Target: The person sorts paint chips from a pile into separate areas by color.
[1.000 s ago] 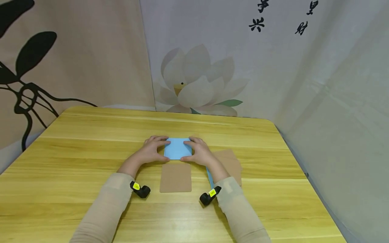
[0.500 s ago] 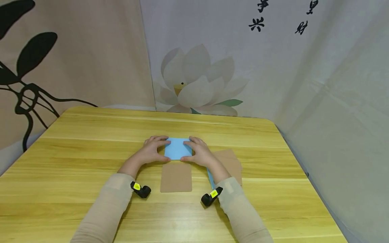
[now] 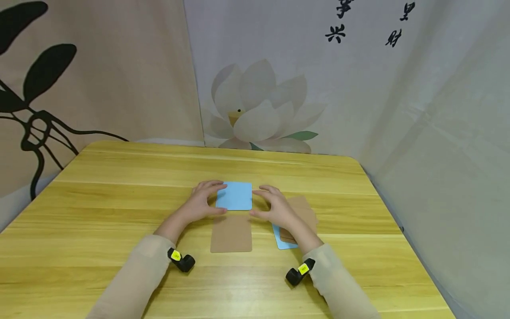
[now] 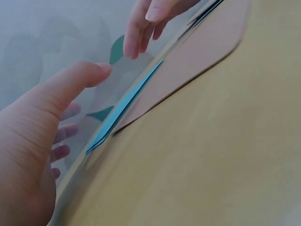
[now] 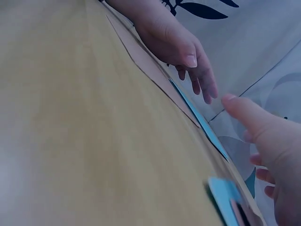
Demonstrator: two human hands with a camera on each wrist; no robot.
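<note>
Right hand (image 3: 279, 209) drawn off blue card (image 3: 237, 196); forearm (image 3: 310, 238) partly hides brown cards (image 3: 305, 210).

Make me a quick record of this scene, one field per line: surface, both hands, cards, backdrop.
Surface: wood-grain table
Left hand: open, poised around the left side of the blue card, gripping nothing
Right hand: open, off the blue card's right edge, holding nothing
Blue card: flat on the table, between the hands
Brown card: flat, on the person's side of the blue card
Card pile: brown over blue, partly hidden by the right arm
Backdrop: fabric with a printed flower
</note>
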